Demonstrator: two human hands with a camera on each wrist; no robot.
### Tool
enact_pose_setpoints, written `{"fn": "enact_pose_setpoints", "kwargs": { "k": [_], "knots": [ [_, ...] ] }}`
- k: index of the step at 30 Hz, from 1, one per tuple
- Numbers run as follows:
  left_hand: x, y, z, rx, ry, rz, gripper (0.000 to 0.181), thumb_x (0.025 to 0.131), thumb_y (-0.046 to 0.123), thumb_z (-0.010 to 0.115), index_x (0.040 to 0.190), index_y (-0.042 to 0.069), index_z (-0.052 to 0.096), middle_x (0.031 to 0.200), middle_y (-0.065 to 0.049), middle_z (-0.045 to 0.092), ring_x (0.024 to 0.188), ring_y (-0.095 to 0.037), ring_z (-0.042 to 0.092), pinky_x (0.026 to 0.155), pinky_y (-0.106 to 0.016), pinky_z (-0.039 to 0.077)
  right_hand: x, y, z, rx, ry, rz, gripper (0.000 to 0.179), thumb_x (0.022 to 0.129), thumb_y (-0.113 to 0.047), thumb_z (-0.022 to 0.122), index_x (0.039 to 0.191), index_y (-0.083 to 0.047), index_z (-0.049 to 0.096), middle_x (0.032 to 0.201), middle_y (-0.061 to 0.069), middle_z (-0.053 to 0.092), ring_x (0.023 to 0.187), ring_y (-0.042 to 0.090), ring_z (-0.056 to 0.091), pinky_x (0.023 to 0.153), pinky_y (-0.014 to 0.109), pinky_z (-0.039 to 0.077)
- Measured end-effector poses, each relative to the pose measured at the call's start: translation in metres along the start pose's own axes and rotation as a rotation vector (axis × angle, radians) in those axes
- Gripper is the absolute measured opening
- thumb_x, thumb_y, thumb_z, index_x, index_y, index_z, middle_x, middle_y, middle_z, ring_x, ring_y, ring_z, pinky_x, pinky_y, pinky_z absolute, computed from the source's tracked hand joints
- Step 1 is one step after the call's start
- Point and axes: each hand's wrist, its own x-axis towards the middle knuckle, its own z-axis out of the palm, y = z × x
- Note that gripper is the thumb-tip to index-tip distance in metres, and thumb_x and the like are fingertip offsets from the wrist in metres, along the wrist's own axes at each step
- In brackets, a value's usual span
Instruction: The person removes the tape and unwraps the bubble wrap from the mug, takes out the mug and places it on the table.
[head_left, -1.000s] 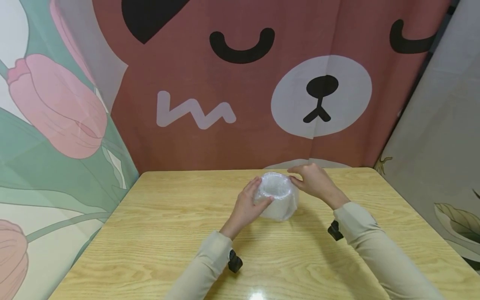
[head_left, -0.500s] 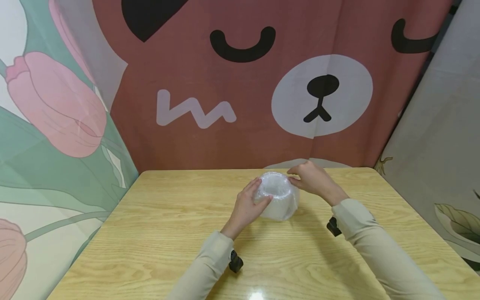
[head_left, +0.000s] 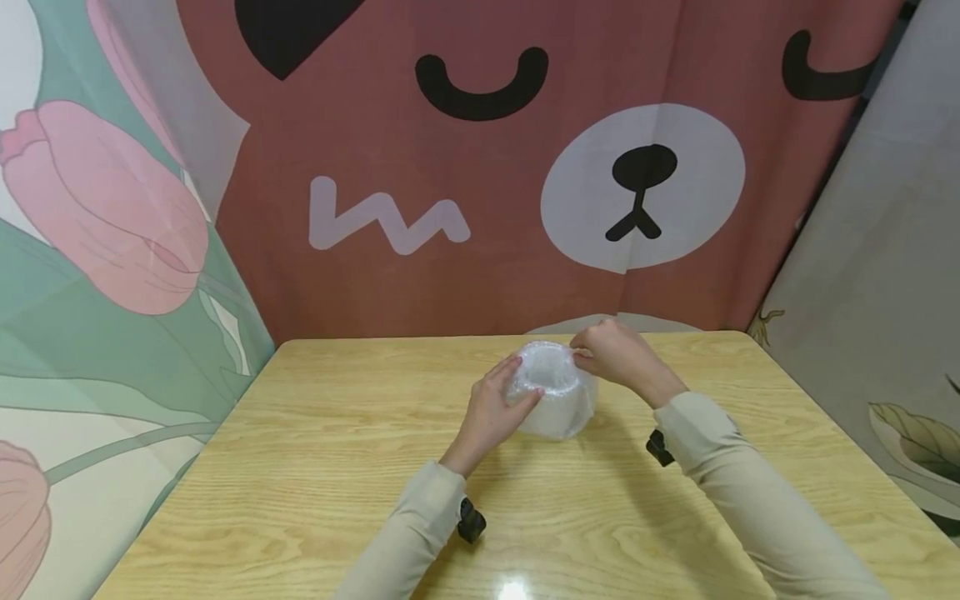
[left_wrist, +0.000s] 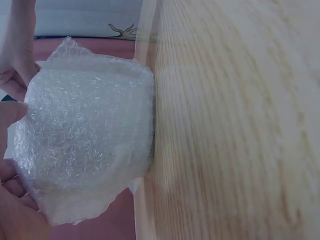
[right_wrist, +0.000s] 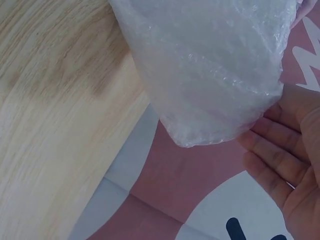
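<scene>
A roll-shaped bundle of clear bubble wrap [head_left: 557, 415] stands on the table near its back edge, with a hollow in its top. My left hand [head_left: 489, 414] grips its near left side, thumb and fingers spread over the rim. At the right rim, my right hand [head_left: 617, 357] pinches the bubble wrap between thumb and forefinger. In the right wrist view, the other fingers of that right hand [right_wrist: 285, 145] lie loosely beside the plastic. The left wrist view shows the bubbly side of the bubble wrap [left_wrist: 85, 125] and a loose corner; whether anything is inside cannot be seen.
The wooden table [head_left: 337, 467] ends just behind the bundle, against a brown curtain [head_left: 390, 292] with a bear face. A floral curtain [head_left: 112, 250] hangs at the left and a grey one [head_left: 862, 292] at the right. Each wrist carries a small black camera [head_left: 471, 522].
My right hand has shifted slightly left, closer in on the rim of the bubble wrap, and its fingers have drawn together. The left hand and the bundle stay nearly in place.
</scene>
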Motion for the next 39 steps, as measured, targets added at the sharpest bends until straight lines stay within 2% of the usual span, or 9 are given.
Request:
{"fn": "enact_pose_setpoints", "kwargs": {
  "k": [2,5,14,22,39],
  "knots": [
    [0.0,-0.001,0.0,0.003,0.003,0.003,0.058,0.085,0.025,0.074,0.129,-0.008,0.056,0.137,-0.018,0.053,0.128,-0.031,0.048,0.105,-0.04,0.038,0.002,-0.001,0.0,-0.011,-0.008,0.006,0.014,0.081,-0.003,0.068,0.07,-0.012,0.069,0.054,-0.009,0.048,0.05,0.007,0.036,0.048,0.026,0.035],
    [0.0,-0.001,0.0,0.005,0.009,0.009,0.058,0.085,0.025,0.075,0.129,-0.008,0.057,0.136,-0.019,0.054,0.127,-0.031,0.048,0.104,-0.041,0.038,0.004,-0.003,0.001,-0.026,-0.008,0.015,0.022,0.08,-0.002,0.066,0.063,-0.015,0.062,0.051,-0.009,0.038,0.05,0.007,0.031,0.048,0.026,0.03],
    [-0.001,-0.001,-0.001,-0.007,0.015,0.009,0.056,0.085,0.024,0.075,0.127,-0.008,0.058,0.135,-0.019,0.055,0.126,-0.032,0.049,0.103,-0.042,0.04,0.006,-0.005,0.005,-0.075,0.038,0.011,0.037,0.078,-0.001,0.065,0.051,-0.018,0.046,0.049,-0.009,0.031,0.049,0.007,0.028,0.046,0.026,0.028],
    [-0.001,0.0,-0.002,-0.004,0.003,-0.004,0.055,0.086,0.025,0.074,0.128,-0.008,0.058,0.135,-0.018,0.054,0.126,-0.032,0.049,0.103,-0.043,0.04,0.008,-0.008,0.008,-0.075,0.016,0.047,0.036,0.08,-0.003,0.067,0.053,-0.018,0.049,0.048,-0.008,0.036,0.046,0.008,0.032,0.042,0.025,0.029],
    [0.001,0.0,-0.001,0.011,-0.001,-0.009,0.056,0.086,0.026,0.074,0.128,-0.006,0.058,0.135,-0.017,0.054,0.126,-0.031,0.05,0.103,-0.042,0.04,0.012,-0.014,0.011,-0.112,0.002,0.095,0.035,0.082,-0.001,0.065,0.053,-0.015,0.049,0.048,-0.003,0.038,0.046,0.012,0.034,0.041,0.027,0.03]
  ]
}}
